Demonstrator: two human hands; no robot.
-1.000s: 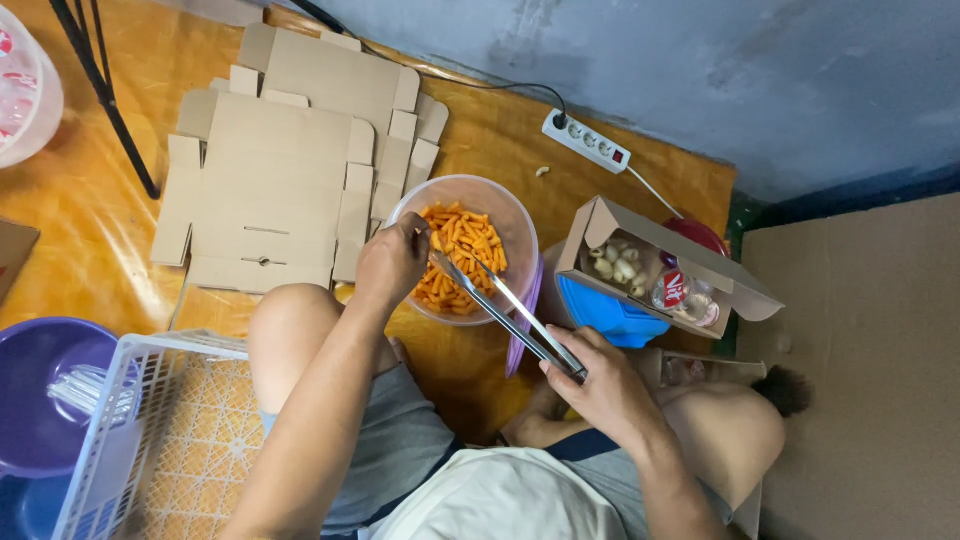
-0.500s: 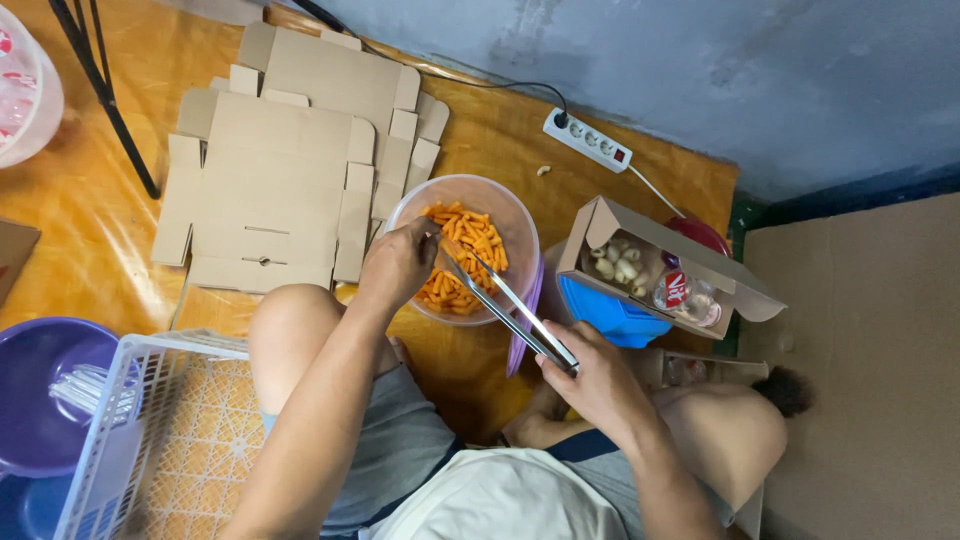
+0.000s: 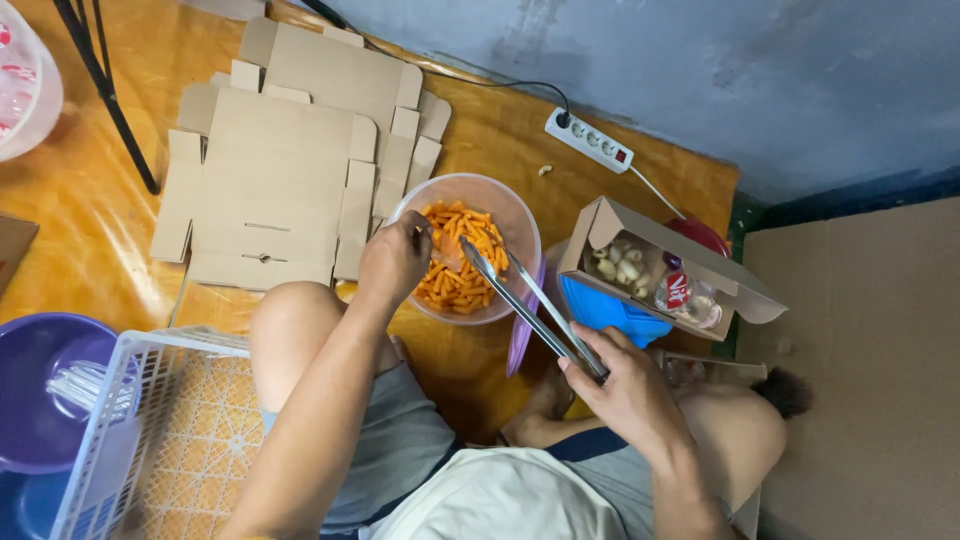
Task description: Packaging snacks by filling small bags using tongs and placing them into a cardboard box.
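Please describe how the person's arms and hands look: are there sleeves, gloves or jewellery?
Both arms are bare down to the hands, with no sleeves in view. The left hand and the right hand wear no gloves, and no ring, watch or bracelet can be seen. The person wears a pale top and grey shorts.

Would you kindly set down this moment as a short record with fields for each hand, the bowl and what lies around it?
Left hand: left hand rests on the near rim of the clear bowl, grip closed around the edge
Right hand: right hand holds metal tongs, tips over the bowl
Bowl contents: orange snack sticks
Right of bowl: open cardboard box with pale pieces and a small cup inside
Behind bowl: flat cardboard blanks, white power strip
Near left: white plastic basket, purple tub
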